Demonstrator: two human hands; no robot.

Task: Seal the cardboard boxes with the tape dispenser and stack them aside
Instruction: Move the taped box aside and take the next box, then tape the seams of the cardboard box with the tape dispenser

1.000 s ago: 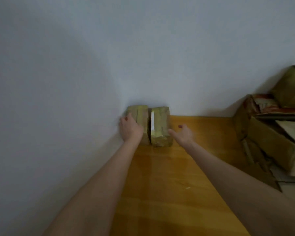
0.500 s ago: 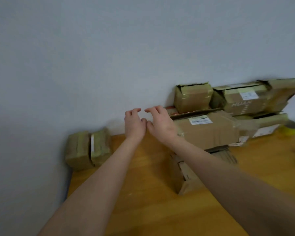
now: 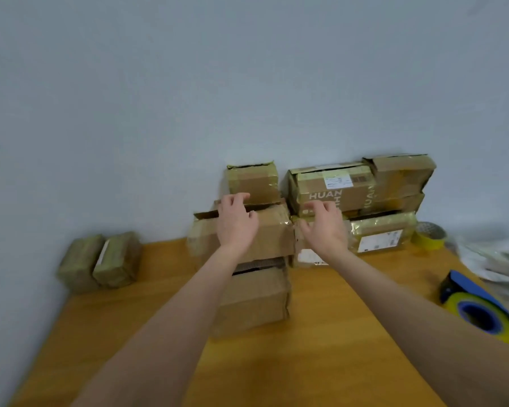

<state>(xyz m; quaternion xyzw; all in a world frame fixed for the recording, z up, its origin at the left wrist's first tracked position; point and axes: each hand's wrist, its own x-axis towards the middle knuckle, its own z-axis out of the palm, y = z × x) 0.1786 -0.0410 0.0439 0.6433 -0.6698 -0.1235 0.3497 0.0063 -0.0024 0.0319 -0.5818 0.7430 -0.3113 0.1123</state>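
Both bare forearms reach straight forward over the wooden counter [image 3: 321, 362] toward a pile of cardboard boxes against the wall [image 3: 247, 83]. The left hand [image 3: 237, 221] hovers palm down over the open box [image 3: 276, 235] in the middle stack. Its fingers [image 3: 241, 198] are spread and loosely bent, holding nothing. The right hand [image 3: 325, 227] is also palm down with its fingers spread and empty, in front of the printed box [image 3: 332, 188]. I cannot tell whether either hand touches cardboard.

The pile holds about eight boxes, some partly hidden. Two taped boxes [image 3: 99, 261] sit side by side, well apart at the left. One blue tape dispenser [image 3: 479, 309] lies near the right forearm, and one spare tape roll [image 3: 429, 236] sits just beside the pile.
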